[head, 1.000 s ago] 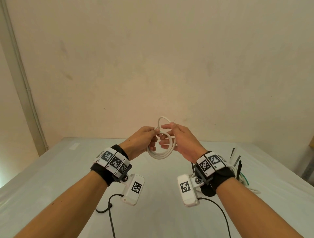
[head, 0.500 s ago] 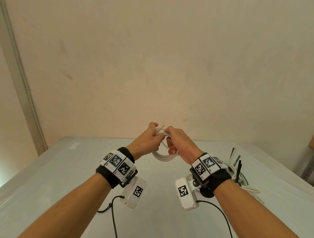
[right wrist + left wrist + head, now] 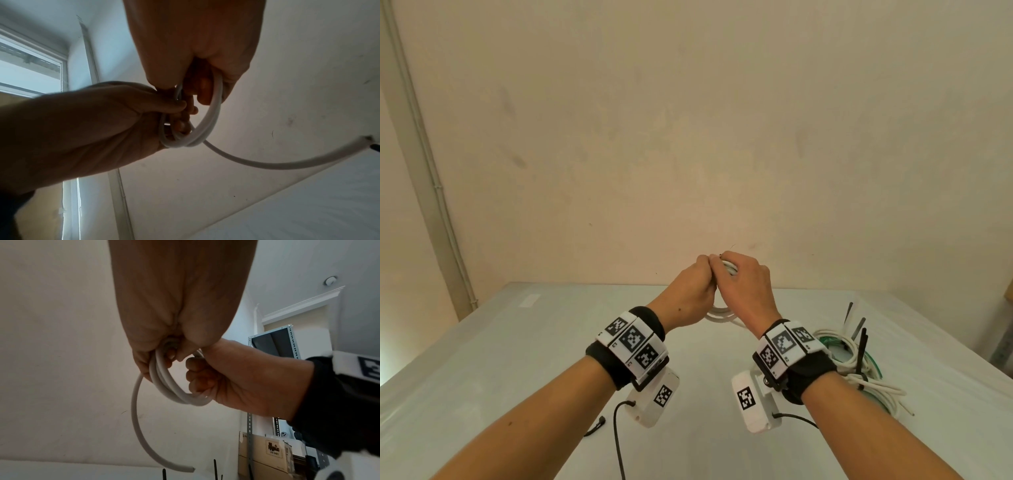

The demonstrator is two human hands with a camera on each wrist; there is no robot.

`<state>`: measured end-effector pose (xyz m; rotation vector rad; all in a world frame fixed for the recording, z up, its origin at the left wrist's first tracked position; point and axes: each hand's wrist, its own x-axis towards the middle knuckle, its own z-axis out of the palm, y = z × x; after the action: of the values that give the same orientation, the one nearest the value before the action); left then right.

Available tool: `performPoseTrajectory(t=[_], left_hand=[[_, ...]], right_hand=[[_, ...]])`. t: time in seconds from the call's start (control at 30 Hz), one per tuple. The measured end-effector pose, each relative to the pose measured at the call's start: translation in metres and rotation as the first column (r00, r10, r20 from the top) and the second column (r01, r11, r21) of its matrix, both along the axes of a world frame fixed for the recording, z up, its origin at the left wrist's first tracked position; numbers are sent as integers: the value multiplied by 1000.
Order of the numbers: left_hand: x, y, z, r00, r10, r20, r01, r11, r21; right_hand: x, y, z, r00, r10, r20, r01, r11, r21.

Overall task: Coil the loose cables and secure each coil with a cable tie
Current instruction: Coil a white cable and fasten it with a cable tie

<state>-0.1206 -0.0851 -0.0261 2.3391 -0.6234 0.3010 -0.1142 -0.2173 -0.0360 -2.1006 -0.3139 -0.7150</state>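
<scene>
A white cable coil (image 3: 720, 313) is held up in the air above the tabletop (image 3: 517, 359), between the two hands, which are pressed knuckle to knuckle in front of the wall (image 3: 688, 137). The left hand (image 3: 690, 296) is closed around the left side of the coil, with its fingers (image 3: 144, 368) curled through the loops, as is seen in the left wrist view. The right hand (image 3: 744, 291) is closed around the opposite side, with its fingers (image 3: 204, 92) hooked over the strands. From the head view only a short arc of the coil is seen below the hands and another small part at the top, beside the right knuckles; the rest is hidden by the hands. A loose tail (image 3: 137, 426) of the same cable is seen to hang down from the coil below the left hand, ending in a cut end (image 3: 368, 139). On the tabletop, to the right of the right wrist and well apart from the held coil, a pile of white cables (image 3: 859, 370) is laid, with a green wire (image 3: 835, 341) among them and black cable ties (image 3: 861, 353) standing up from the pile. A wristband with black-and-white markers (image 3: 631, 341) is worn on the left wrist.
</scene>
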Motion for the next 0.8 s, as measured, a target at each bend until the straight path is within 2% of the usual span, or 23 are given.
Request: performPoseTrajectory(t=[0.07,0.2,0.23,0.27,0.3,0.33,0.4,0.47,0.57,0.63,0.7,0.8], left_hand=[[4,-1,-5,997,21,68,-22,1000,16],[13,6,-12,959,161,232,-202,965,166],[13,8,-10,968,143,205,-174,974,143],[12,9,-8,989,88,121,-94,994,46],[10,10,-7,1000,-4,-7,3,990,-139],[8,10,-7,982,-132,-135,77,934,-348],[2,10,-7,907,-339,-250,104,756,-647],[-1,10,-8,874,-407,-265,60,631,-773],[-1,9,-6,822,-495,-282,-51,430,-902],[1,9,-1,795,-535,-286,-97,352,-931],[1,9,4,803,-517,-297,-106,367,-924],[3,14,13,834,-442,-330,-103,463,-880]], right_hand=[[0,0,0,1000,1,22,-1,1000,24],[-2,-5,2,1000,6,30,-10,991,133],[-2,-6,2,1000,4,18,-7,985,174],[-2,-7,3,1000,5,0,-5,975,223],[-2,-7,3,1000,13,-15,-8,961,276],[-1,-6,4,999,24,-30,-12,944,329],[-2,-3,6,995,74,-70,-33,887,460],[-4,-1,10,983,153,-102,-62,798,600],[-6,3,13,969,208,-131,-62,722,689],[-8,7,15,946,295,-137,-89,639,764],[-10,9,17,916,380,-129,-131,587,799],[-13,8,19,893,431,-132,-192,629,754]])
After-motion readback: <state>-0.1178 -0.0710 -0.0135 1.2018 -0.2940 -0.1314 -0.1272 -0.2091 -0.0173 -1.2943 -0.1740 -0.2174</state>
